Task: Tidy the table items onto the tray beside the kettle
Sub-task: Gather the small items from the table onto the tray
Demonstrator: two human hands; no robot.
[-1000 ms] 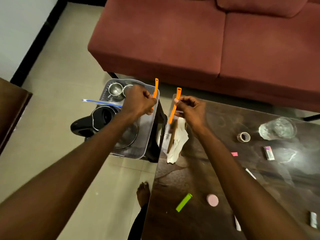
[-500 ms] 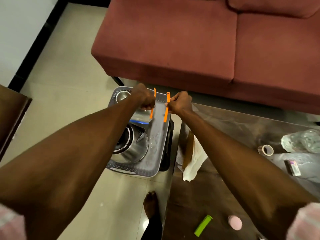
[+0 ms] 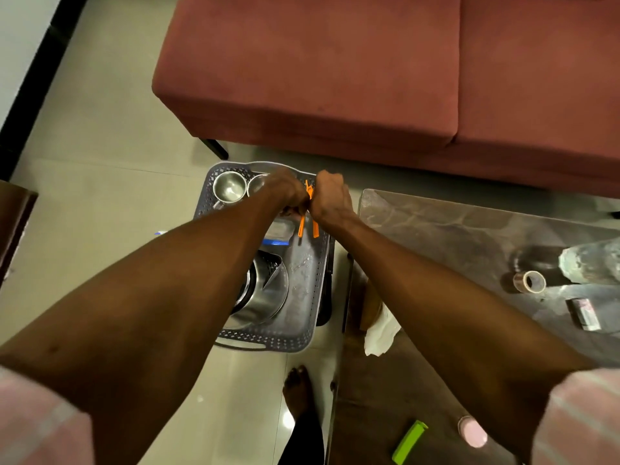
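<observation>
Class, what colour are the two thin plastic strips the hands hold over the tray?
Orange, clearest in the head view.

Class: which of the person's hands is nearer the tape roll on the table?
Right. The right hand is over the tray, on the side nearer the tape roll; the left hand is beyond it.

A dusky red sofa (image 3: 369,62) fills the top of the frame, one dark leg showing beneath. Pale glossy floor tiles (image 3: 100,129) spread across the left, catching glare. Black skirting (image 3: 40,72) runs up the upper left under a white wall (image 3: 16,35).
</observation>
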